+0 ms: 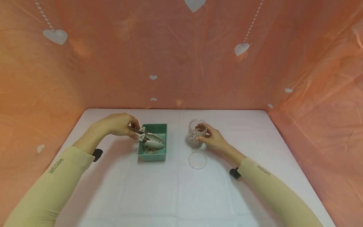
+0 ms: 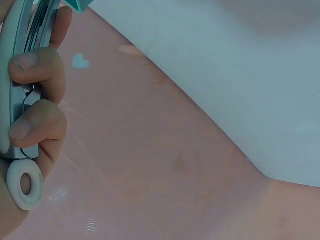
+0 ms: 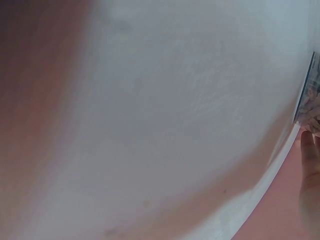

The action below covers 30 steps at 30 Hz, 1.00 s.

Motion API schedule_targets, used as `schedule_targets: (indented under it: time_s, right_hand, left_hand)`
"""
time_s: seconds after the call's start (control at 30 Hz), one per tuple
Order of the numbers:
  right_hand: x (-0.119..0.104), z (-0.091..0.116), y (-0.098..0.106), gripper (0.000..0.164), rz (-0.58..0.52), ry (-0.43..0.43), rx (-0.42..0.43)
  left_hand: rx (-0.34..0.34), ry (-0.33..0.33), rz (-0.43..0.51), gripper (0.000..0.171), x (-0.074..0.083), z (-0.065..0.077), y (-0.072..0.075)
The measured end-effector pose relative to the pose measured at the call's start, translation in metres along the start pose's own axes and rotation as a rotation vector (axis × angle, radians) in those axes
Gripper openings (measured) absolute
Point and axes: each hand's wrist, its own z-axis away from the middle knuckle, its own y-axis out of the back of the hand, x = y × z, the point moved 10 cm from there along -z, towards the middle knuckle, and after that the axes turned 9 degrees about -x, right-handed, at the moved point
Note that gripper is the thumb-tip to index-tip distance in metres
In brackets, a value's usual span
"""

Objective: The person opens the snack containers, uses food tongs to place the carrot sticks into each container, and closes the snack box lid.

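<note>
My left hand (image 1: 120, 124) holds a pair of tongs (image 1: 154, 144) with broad pale ends over a green rectangular box (image 1: 153, 157). Small brownish pieces (image 1: 151, 151) lie in the box below the tongs. The left wrist view shows curled fingers (image 2: 37, 70) around the white-and-metal tongs handle, with a white ring (image 2: 25, 200) at its end. Around the side of a clear jar (image 1: 195, 126), my right hand (image 1: 214, 137) has its fingers and thumb curled. Brownish pieces show inside the jar, whose top is uncovered. Only the jar's edge and some fingers (image 3: 309, 170) appear in the right wrist view.
A clear round lid (image 1: 197, 160) lies flat on the white-covered table (image 1: 178, 195), just in front of the jar. Orange sheets with white hearts (image 1: 170, 56) stand around the table's back and sides. The box is left of the jar, with a gap between them.
</note>
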Motion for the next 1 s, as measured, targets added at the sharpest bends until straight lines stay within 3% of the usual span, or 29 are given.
schedule_targets:
  time_s: [0.53, 0.83, 1.0]
  right_hand:
    - [-0.001, 0.001, 0.000, 0.057, 0.016, -0.002, -0.009]
    - [-0.002, 0.001, -0.001, 0.057, 0.024, -0.013, -0.013]
    - [-0.003, 0.001, -0.001, 0.056, 0.034, -0.007, -0.010]
  left_hand:
    - [0.010, 0.002, 0.020, 0.029, -0.001, 0.009, 0.001]
    - [0.081, 0.006, 0.062, 0.031, -0.004, 0.022, 0.019]
    - [0.103, 0.043, 0.045, 0.033, -0.002, 0.029, 0.033]
